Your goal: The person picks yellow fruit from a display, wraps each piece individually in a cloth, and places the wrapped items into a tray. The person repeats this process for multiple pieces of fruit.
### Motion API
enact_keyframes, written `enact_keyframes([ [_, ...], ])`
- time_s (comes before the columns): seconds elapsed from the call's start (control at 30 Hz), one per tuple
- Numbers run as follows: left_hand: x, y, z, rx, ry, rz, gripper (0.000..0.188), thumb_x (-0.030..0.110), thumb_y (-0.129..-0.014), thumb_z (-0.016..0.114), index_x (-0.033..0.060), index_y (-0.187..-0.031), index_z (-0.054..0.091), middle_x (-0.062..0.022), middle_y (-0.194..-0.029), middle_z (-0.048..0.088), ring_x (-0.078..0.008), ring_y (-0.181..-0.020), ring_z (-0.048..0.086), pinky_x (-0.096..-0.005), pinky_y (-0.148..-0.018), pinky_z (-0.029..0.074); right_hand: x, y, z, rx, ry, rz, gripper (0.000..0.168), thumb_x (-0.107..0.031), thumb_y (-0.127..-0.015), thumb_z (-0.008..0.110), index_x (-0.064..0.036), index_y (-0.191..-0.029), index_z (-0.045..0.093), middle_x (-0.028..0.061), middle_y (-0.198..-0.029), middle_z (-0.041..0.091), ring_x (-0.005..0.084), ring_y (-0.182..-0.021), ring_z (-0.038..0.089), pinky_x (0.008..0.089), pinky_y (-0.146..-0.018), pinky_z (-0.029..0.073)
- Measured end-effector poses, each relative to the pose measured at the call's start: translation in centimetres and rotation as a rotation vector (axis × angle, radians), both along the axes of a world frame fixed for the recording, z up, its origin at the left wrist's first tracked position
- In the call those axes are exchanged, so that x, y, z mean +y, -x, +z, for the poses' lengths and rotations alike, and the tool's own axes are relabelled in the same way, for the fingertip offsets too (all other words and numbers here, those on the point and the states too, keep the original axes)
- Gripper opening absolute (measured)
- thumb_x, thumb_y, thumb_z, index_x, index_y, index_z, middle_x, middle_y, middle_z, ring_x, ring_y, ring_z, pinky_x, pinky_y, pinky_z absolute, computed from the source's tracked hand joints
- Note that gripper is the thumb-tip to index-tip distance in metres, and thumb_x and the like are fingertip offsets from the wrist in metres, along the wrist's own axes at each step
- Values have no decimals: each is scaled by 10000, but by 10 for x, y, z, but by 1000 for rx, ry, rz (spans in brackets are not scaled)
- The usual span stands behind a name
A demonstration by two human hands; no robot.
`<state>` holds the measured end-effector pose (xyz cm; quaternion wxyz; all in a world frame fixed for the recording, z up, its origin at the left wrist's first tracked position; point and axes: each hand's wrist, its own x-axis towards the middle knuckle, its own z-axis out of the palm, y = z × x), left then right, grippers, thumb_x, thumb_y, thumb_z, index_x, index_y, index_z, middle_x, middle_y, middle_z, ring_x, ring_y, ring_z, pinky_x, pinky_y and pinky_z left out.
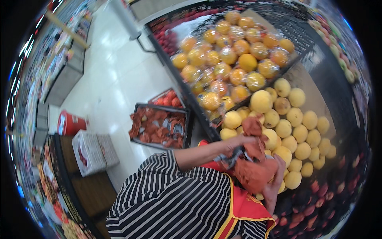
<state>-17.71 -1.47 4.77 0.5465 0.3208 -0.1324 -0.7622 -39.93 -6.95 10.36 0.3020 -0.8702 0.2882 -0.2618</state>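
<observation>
My left hand (234,145) reaches in from the upper side of my body and grips crumpled reddish-brown wrapping paper (253,146). Just below it, my right hand (276,173) is closed around a rounded bundle in the same paper (253,174). Grey printed paper (231,158) shows between the hands. What the bundle contains is mostly hidden. Directly beyond the hands, round yellow fruits (300,133), possibly peaches or pears, are piled on the display stand. A few have brownish skin.
Film-wrapped oranges (228,55) fill the adjoining section behind a black divider (286,70). Dark red fruits (310,210) lie at lower right. On the floor stand a black crate of crumpled wrappers (158,127), a crate of red tomato-like produce (168,98), a white carton (94,152) and a red bucket (71,123).
</observation>
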Motion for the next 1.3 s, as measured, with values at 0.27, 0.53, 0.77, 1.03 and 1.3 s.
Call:
enact_keyframes([
  [0.27, 152, -176, -102, -517, -346, 1068, 267, 231, -908, 666, 66, -1115, 631, -41, -1009, 677, -147, -843, 648, -294, -792, 514, -22, 8, -26, 5, -286, -50, 384, 75, -827, 642, 6, -1202, 587, 110, -1116, 568, 171, -836, 620, 282, -726, 524],
  [0.53, 221, -265, -199, -1426, -1145, 255, 1085, 682, -617, 790, 106, -1464, 432, -189, -1436, 502, -349, -1328, 482, -434, -1110, 370, -38, 34, -40, 96, -75, -251, 245, 9, -850, 679, 0, -1093, 646, 114, -975, 624, 186, -781, 631, 287, -691, 515],
  [0.77, 160, -271, -211, -2086, -378, 715, 379, 189, -836, 734, 5, -1146, 619, -160, -1143, 614, -318, -985, 623, -392, -845, 516, -21, 118, -44, 65, 10, -805, 173, -50, -869, 680, -14, -1036, 653, 116, -922, 619, 227, -817, 637, 312, -714, 517],
  [1.03, -6, -52, -24, -1802, 749, 566, 250, -44, -797, 670, 12, -1039, 643, -144, -1045, 645, -294, -953, 640, -350, -817, 526, 27, 142, -84, 325, -167, -933, 620, -420, -871, 689, -72, -1330, 458, 224, -1132, 586, 400, -1059, 605, 455, -874, 504],
  [1.3, -35, 76, -10, -1513, 1250, -1, 250, -36, -743, 710, 35, -975, 646, -101, -971, 659, -268, -846, 659, -339, -695, 543, 35, 156, -86, 87, -389, -825, 707, -345, -788, 783, -59, -1328, 427, 233, -1253, 575, 417, -1151, 576, 467, -957, 477],
])
